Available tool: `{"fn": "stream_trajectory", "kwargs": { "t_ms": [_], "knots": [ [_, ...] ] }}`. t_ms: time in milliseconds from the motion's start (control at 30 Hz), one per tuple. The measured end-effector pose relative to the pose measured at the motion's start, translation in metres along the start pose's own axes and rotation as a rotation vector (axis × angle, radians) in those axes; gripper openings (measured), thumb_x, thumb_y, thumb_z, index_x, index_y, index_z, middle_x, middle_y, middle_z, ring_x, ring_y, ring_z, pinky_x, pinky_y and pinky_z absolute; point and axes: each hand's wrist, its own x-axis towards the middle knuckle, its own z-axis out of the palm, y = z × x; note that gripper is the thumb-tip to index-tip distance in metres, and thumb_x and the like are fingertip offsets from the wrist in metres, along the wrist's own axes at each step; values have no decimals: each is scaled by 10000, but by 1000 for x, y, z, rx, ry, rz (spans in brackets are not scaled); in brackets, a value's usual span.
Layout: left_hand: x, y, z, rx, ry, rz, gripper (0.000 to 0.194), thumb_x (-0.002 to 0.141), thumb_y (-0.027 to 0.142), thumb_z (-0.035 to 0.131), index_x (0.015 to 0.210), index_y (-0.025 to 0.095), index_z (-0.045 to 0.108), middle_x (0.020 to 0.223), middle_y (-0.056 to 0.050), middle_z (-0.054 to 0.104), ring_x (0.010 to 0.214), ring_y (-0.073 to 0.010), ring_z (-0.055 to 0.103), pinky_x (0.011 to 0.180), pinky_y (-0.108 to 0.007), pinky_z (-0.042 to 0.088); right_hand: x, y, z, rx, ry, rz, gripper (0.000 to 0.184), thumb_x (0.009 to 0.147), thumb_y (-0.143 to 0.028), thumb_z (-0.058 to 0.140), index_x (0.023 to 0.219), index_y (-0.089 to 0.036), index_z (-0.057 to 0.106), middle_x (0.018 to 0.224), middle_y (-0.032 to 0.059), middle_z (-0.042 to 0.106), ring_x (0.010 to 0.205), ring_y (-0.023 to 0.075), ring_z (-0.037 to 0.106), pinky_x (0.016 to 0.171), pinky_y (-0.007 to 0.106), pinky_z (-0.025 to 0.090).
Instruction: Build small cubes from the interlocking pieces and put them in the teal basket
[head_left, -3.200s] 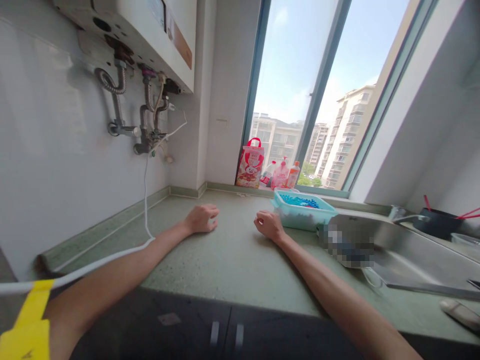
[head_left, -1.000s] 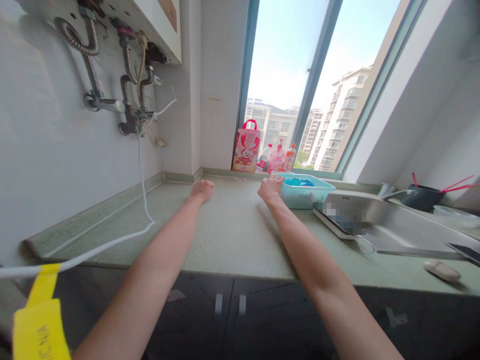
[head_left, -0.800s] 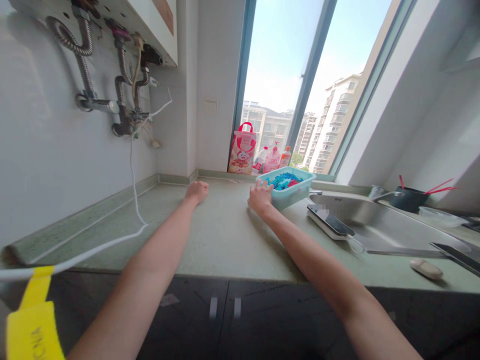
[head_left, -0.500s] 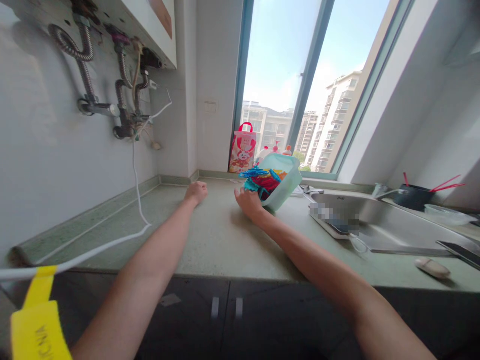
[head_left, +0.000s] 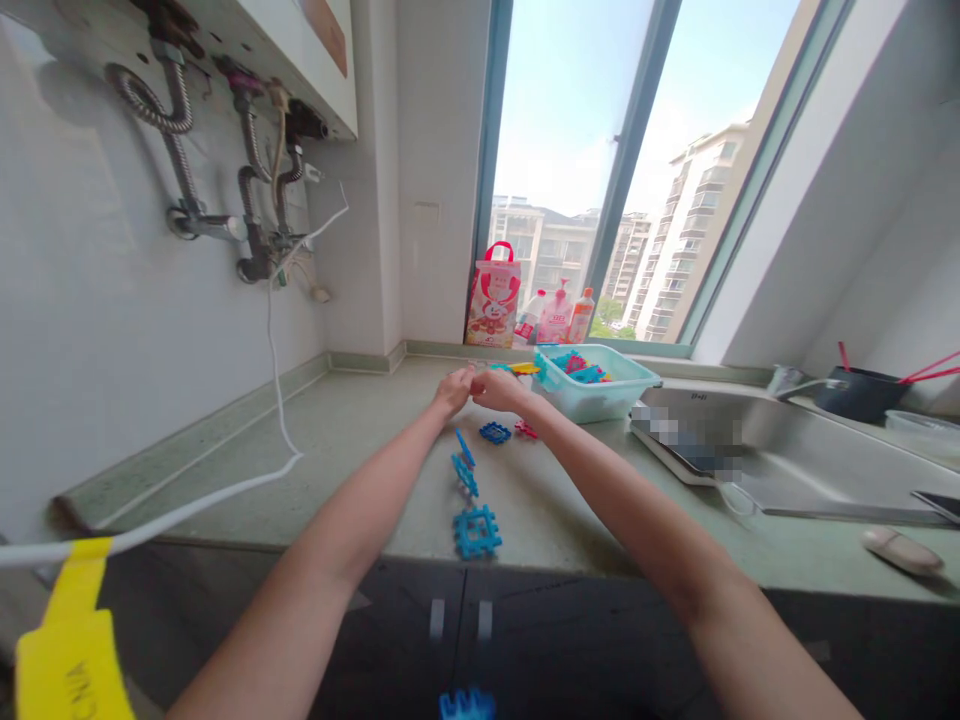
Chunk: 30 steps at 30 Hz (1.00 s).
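My left hand [head_left: 454, 392] and my right hand [head_left: 500, 388] meet above the counter, fingers curled in. Whatever they may hold is hidden. Just behind and to the right of my right hand are yellow and teal toy pieces [head_left: 525, 369]. A pale green plastic bin [head_left: 600, 402] stands upright to the right, with blue, pink and red interlocking toy pieces [head_left: 576, 366] inside. Below my hands a dark blue square piece [head_left: 495, 433] and a pink piece [head_left: 526, 430] lie on the counter. Several blue pieces [head_left: 476, 531] trail toward the front edge, one blurred blue piece [head_left: 466, 704] against the cabinets.
A sink [head_left: 795, 440] is at the right, a soap-like bar [head_left: 902, 551] near its front. A pink bag [head_left: 494, 300] and bottles [head_left: 556, 315] stand by the window. A white cable [head_left: 279, 400] crosses the counter at left. Dark cabinets [head_left: 390, 620] lie below the front edge.
The bin was tilted with its pieces toward my right hand; now it stands upright. Blue and pink pieces are spread over the counter. My left hand has moved right, up to my right hand.
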Motion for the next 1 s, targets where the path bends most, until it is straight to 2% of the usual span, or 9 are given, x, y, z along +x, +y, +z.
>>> {"fn": "stream_trajectory", "kwargs": {
  "t_ms": [167, 333, 433, 533, 633, 733, 833, 900, 1000],
  "knots": [
    [1, -5, -15, 50, -14, -29, 512, 1084, 425, 329, 964, 183, 765, 925, -95, 788, 907, -247, 706, 848, -325, 506, 14, 8, 13, 480, -123, -102, 272, 995, -285, 571, 1074, -137, 784, 948, 101, 799, 793, 152, 744, 696, 199, 554],
    [4, -10, -15, 55, -14, -52, 560, 1095, 463, 296, 990, 183, 770, 935, -80, 798, 923, -230, 720, 850, -306, 517, 0, 9, 24, 734, 38, -82, 282, 992, -355, 578, 1067, -135, 736, 980, 106, 779, 786, 150, 711, 658, 210, 525],
    [4, -13, -9, 33, -32, -57, 590, 1099, 475, 273, 1002, 166, 767, 960, -82, 804, 891, -208, 731, 826, -289, 527, -38, 11, 34, 754, 248, -175, 307, 989, -421, 584, 1018, -160, 742, 969, 86, 772, 870, 197, 697, 787, 297, 548],
    [6, -14, -3, 14, -61, -50, 563, 1087, 470, 318, 940, 163, 767, 964, -81, 804, 898, -199, 735, 822, -274, 531, -80, 15, 40, 680, 273, -288, 381, 1045, -482, 527, 1120, -187, 755, 1111, 99, 772, 1030, 241, 695, 964, 388, 524],
    [5, -14, -2, 12, -82, -32, 530, 1068, 479, 374, 884, 171, 764, 951, -82, 802, 914, -210, 734, 843, -281, 534, -107, 12, 28, 554, 283, -356, 424, 1088, -472, 446, 1146, -191, 759, 1095, 115, 774, 1045, 261, 697, 1004, 430, 505],
    [3, -13, -3, 16, -92, -3, 508, 1063, 472, 390, 872, 181, 761, 964, -80, 802, 925, -214, 735, 863, -288, 536, -124, -8, 5, 484, 323, -509, 428, 1084, -494, 456, 1246, -207, 728, 1189, 136, 753, 1118, 281, 678, 1055, 469, 480],
    [1, -13, -5, 22, -95, 24, 492, 1059, 470, 408, 848, 192, 755, 958, -73, 802, 915, -216, 736, 872, -295, 538, -147, -42, -9, 489, 243, -789, 598, 970, -663, 597, 1387, -241, 673, 1395, 153, 663, 1238, 308, 633, 1126, 490, 439],
    [1, -13, -6, 27, -95, 31, 473, 1049, 461, 435, 817, 195, 750, 922, -67, 799, 895, -219, 737, 878, -303, 536, -158, -63, -6, 457, 127, -926, 695, 872, -683, 726, 1431, -276, 658, 1510, 140, 587, 1338, 319, 584, 1182, 481, 398],
    [4, -15, -5, 31, -97, 30, 471, 1047, 447, 435, 811, 193, 753, 907, -69, 798, 889, -218, 739, 880, -309, 535, -153, -73, 11, 442, 48, -894, 555, 939, -507, 737, 1448, -304, 655, 1539, 118, 574, 1436, 298, 518, 1230, 468, 358]
  ]
}}
